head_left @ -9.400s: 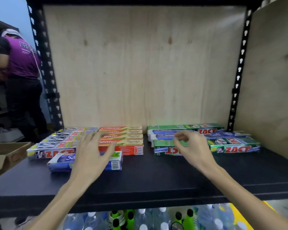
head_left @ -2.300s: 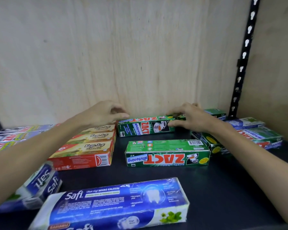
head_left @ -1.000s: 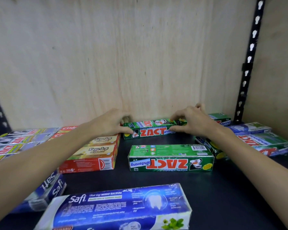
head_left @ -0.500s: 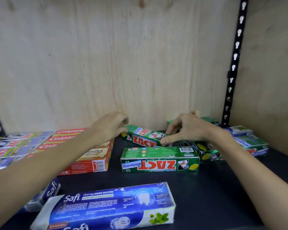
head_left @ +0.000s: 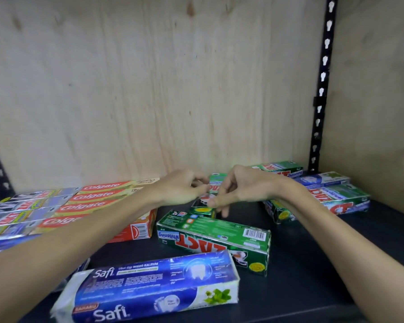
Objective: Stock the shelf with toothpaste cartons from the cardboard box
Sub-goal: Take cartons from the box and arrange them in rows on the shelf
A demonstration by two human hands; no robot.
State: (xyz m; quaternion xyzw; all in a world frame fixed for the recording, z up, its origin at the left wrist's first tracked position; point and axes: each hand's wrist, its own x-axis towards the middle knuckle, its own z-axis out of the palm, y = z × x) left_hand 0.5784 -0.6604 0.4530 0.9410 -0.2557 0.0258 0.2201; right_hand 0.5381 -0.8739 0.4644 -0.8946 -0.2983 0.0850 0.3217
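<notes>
Both my hands meet on one green Zact carton [head_left: 216, 183] near the back of the black shelf [head_left: 313, 264]. The carton points end-on toward me, mostly hidden between the hands. My left hand [head_left: 180, 188] pinches its left side and my right hand [head_left: 240, 187] grips its right side. A second green Zact carton [head_left: 215, 236] lies slanted just in front of them. A blue Safi carton [head_left: 149, 287] lies near the front edge.
Red Colgate cartons [head_left: 98, 197] and silver Zact cartons [head_left: 16, 210] lie in rows at the left. More green Zact cartons [head_left: 336, 197] sit at the right by the black upright [head_left: 322, 89]. A plywood panel [head_left: 149, 89] closes the back.
The held Zact carton has swung from lying sideways along the back panel to pointing end-on toward me. My hands have come close together. The front Zact carton now lies slanted.
</notes>
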